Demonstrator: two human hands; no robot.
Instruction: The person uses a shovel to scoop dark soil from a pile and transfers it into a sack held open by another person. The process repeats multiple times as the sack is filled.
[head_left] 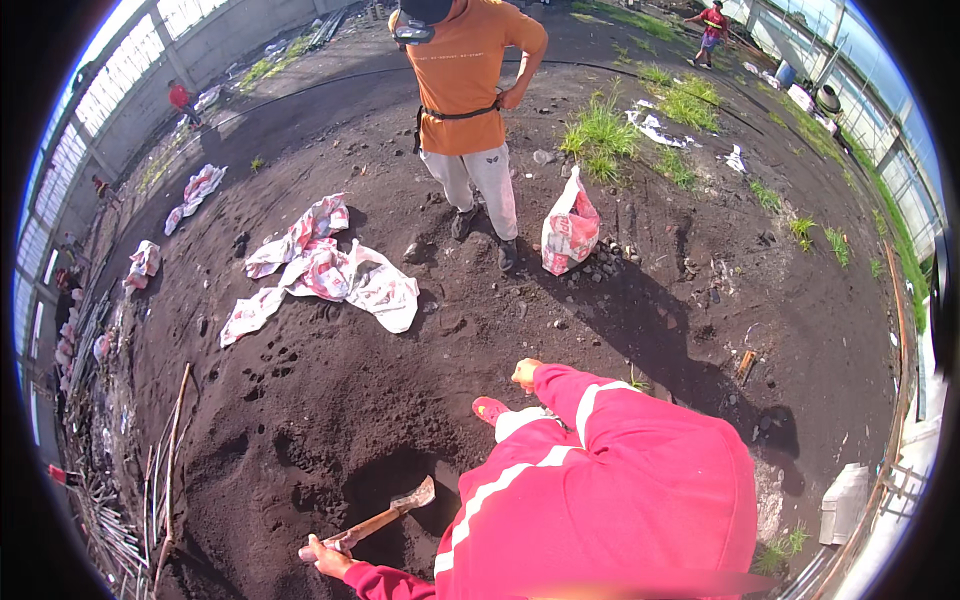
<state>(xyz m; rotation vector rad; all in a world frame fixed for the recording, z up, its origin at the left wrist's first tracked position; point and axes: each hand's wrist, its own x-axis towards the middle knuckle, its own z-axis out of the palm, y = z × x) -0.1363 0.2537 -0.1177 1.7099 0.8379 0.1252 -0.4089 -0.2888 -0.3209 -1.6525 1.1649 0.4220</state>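
Note:
At the lower left, my left hand (330,558) is closed round the wooden end of a short-handled digging tool (375,522). Its flared, pale head (415,496) points up and right, over a dark hollow (385,478) in the loose soil; whether it is a small shovel or a hoe I cannot tell. My right hand (525,375) is out in front of my red sleeve, fingers curled, with nothing visible in it. Below it are my red shoe (488,409) and a pale trouser leg (520,421).
A person in an orange shirt (462,75) stands ahead, beside an upright white-and-red sack (571,226). Crumpled sacks (325,268) lie to the left. Sticks (165,480) are piled at the left edge. Grass tufts (602,135) grow far right; other people are distant.

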